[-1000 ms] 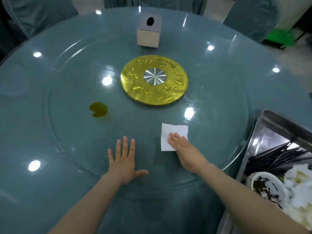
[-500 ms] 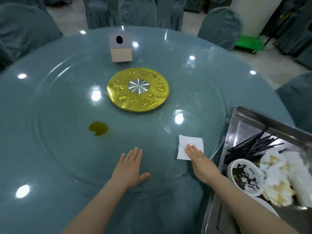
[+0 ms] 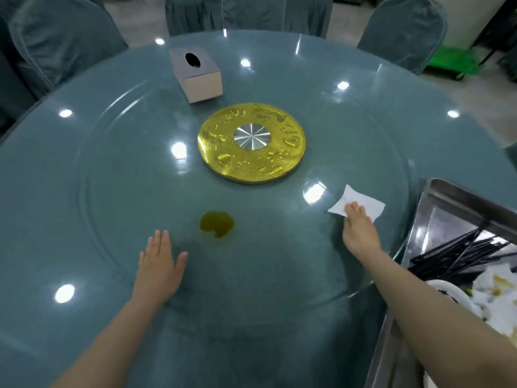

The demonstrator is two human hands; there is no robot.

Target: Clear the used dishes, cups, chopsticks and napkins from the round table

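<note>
Tissue box (image 3: pixel 195 75) behind gold disc (image 3: pixel 251 147); greenish spill (image 3: pixel 216 227) nearer

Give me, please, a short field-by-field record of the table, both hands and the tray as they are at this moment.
table: round glass-topped table, gold disc at centre
left hand: flat on the glass, fingers straight, holding nothing
right hand: fingers pressing on the white napkin
spill: olive-brown puddle between the hands, apart from both
tissue box: beyond the disc
metal tray: at the right edge, holding black chopsticks, a dirty bowl and used napkins
</note>
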